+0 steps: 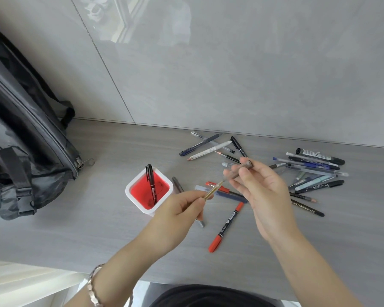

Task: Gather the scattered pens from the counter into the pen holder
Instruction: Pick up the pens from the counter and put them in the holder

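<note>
Far to the left, a black fabric backpack (pixel 20 129) slumps against the grey tiled wall (pixel 231 63), its zip pull resting on the grey wood-grain counter (pixel 75 229). Further along stands the square white pen holder with a red inside (pixel 148 191), upright and well apart from the bag. One black marker with red lettering (pixel 151 185) leans in it already.

Just right of the holder, the person's left hand (pixel 175 216), a metal bracelet (pixel 93 286) on its wrist, is raised above the counter. Its thumb and fingers pinch the lower end of a slim gold-barrelled pen (pixel 213 190). The pen's tip angles up to the right towards the right hand (pixel 262 191), whose fingers are closed around a clear, brownish pen cap (pixel 242 168). Tip and cap sit very close; I cannot tell whether they touch.

Beneath the hands lie a grey pen (pixel 177 185), a red-capped pen (pixel 217 188), a dark blue pen (pixel 231 197) and a black marker with red ends (pixel 227 226). Behind them, close to the wall, a small cluster holds a white pen (pixel 211 150) crossed with several dark ones. At the far right is the largest heap: a thick black-and-white marker (pixel 319 156), blue pens (pixel 306 165) and a black pencil with gold lettering (pixel 306 208), overlapping one another.
</note>
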Demonstrator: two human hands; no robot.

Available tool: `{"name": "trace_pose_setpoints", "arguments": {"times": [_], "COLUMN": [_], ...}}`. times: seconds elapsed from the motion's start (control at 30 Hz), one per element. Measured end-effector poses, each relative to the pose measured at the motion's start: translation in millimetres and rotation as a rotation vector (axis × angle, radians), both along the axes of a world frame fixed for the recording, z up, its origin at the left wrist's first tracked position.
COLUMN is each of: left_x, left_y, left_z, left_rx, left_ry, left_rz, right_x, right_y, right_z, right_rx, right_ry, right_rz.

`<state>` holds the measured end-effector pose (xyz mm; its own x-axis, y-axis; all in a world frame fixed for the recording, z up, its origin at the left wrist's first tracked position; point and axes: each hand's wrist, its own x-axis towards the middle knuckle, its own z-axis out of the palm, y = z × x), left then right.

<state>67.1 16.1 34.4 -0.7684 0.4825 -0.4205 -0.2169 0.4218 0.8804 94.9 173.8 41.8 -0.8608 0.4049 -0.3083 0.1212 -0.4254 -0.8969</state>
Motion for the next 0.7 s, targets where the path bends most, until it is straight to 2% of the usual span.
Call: {"name": "trace_pose_setpoints", "arguments": {"times": [0.23,0.4,0.43,0.57,0.63,0.7], "left_x": [2.4,6.2,5.5,-3.2,-9.5,-19.6], "left_y": [-0.2,-3.7,-5.9,-16.0,-20.0,-25.8], "left_z": [5.4,7.8,8.4,8.0,9.3,9.8], "left_rx": [0.006,0.186,0.195,0.090,0.157,0.313], "left_ry": [0.110,-0.063,-0.047,0.285,0.394,0.438], "left_rz": [-0.028,0.095,0.095,0.051,0.215,0.463], "right_x": [8.1,8.9,7.6,2.3,1.7,6.3], "right_y": [-6.5,-14.4,-14.3,-9.0,0.8,15.4], "right_z": [-9.7,-10.3,-8.0,-3.4,-10.7,-31.2], "right_rx": [0.121,0.161,0.175,0.380,0.532,0.752], "right_ry": [-0.105,-0.033,-0.014,-0.003,-0.077,-0.209], "right_rz": [0.187,0.256,0.285,0.423,0.436,0.443]}}
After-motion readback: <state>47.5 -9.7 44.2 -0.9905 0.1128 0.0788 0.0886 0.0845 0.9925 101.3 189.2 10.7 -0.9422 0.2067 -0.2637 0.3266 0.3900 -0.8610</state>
